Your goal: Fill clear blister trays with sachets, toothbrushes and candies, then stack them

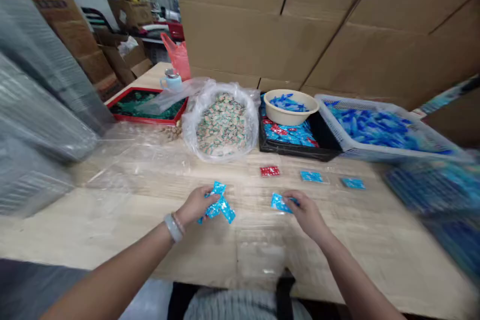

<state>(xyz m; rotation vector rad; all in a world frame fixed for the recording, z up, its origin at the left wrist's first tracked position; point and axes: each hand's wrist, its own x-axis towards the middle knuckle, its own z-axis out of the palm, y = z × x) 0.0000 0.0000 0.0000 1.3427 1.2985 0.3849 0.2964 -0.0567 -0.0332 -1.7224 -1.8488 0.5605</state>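
Several small blue packets (226, 209) fan out from my left hand (199, 205), whose fingers are closed round them. Between the thumb and fingers of my right hand (303, 209) is a single blue packet (278, 202), held low over the table. Just beyond it a red packet (270, 171) lies in a clear plastic tray. Two more blue packets, a nearer one (311, 176) and one farther right (353, 183), lie in a row with it, also in clear trays. Clear trays (260, 255) lie on the wood in front of my body, their edges hard to make out.
A plastic bag of small round pieces (225, 125) stands at the back, beside a black crate (330, 142) of packets with a cream basin (315, 105) on top. Right of these is a white basket (360, 146) of blue items. Stacked clear trays (41, 90) rise at left; a red-rimmed tray (146, 119) sits behind.
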